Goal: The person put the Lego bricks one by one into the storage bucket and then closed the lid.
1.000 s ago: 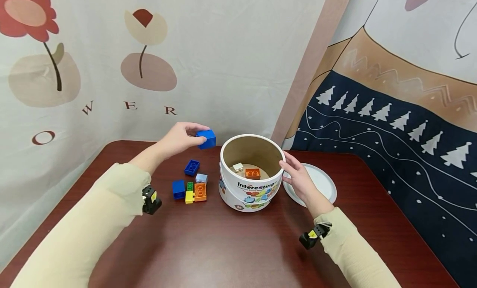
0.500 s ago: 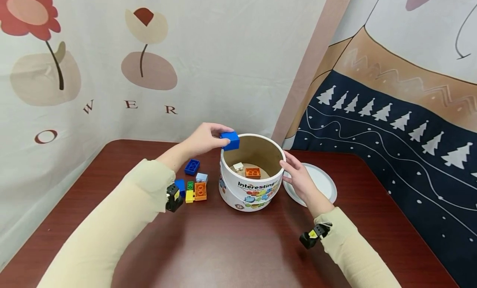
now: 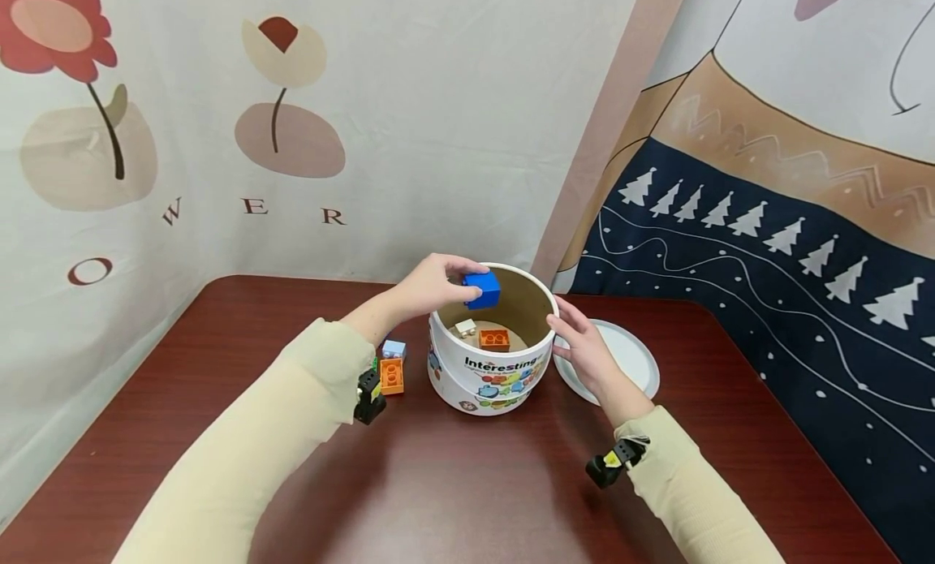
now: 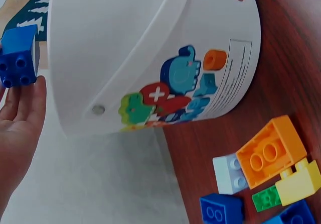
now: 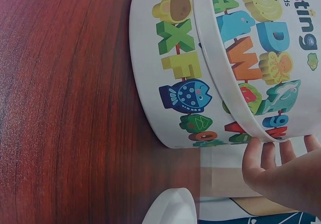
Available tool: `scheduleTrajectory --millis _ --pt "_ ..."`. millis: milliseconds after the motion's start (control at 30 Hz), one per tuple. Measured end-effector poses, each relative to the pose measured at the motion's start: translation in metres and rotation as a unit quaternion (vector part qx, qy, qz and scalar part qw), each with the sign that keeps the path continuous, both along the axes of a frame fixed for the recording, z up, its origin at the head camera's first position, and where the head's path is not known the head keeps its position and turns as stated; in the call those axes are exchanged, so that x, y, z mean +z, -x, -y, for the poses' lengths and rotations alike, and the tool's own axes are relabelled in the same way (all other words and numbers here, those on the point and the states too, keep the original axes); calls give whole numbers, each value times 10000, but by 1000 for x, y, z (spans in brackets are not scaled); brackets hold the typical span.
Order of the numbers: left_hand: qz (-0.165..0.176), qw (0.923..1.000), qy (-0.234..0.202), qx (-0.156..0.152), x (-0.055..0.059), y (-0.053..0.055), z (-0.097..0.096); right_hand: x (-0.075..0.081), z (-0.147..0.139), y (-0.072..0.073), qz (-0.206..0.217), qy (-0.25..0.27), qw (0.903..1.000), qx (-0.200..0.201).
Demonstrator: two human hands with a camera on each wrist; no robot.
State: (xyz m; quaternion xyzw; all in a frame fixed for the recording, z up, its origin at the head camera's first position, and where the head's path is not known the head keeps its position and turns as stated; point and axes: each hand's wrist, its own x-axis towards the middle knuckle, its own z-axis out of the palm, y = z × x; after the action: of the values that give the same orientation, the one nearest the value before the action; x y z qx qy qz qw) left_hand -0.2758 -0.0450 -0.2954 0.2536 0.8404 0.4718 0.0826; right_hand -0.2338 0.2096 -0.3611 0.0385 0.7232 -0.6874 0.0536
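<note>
My left hand (image 3: 427, 290) pinches a blue toy brick (image 3: 484, 290) between thumb and fingers, over the mouth of a white round bucket (image 3: 485, 385). In the left wrist view the brick (image 4: 19, 56) has its studs showing, beside the bucket's rim. At the bucket's right side, my right hand (image 3: 584, 345) grips the wall at the rim; the right wrist view has several fingers against the outside. Down on the bucket's floor lie an orange brick (image 3: 494, 340) and a small white brick (image 3: 466, 328).
Left of the bucket lie loose bricks: orange (image 3: 392, 376), light blue (image 3: 394, 350), and, in the left wrist view, yellow (image 4: 298, 181), green (image 4: 266, 199) and dark blue (image 4: 220, 209). A white round lid (image 3: 635, 357) lies right of the bucket. Fabric hangs behind the table (image 3: 438, 483).
My left hand has carried the blue brick rightward, from left of the bucket to over its opening. The left arm now covers some loose bricks. My right hand and the bucket stay in place.
</note>
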Motion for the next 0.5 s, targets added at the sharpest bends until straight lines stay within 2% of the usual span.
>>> scheduleTrajectory --millis 300,400,500 --pt "-40 9995 -64 -318 -9 1 -5 -1 0 0 5 17 10000 -4" --pt "-174 9993 -197 -277 -8 2 0 -2 -1 0 -14 13 10000 7" --pt "-294 9991 -312 -71 -6 4 11 -1 -1 0 -29 12 10000 12"
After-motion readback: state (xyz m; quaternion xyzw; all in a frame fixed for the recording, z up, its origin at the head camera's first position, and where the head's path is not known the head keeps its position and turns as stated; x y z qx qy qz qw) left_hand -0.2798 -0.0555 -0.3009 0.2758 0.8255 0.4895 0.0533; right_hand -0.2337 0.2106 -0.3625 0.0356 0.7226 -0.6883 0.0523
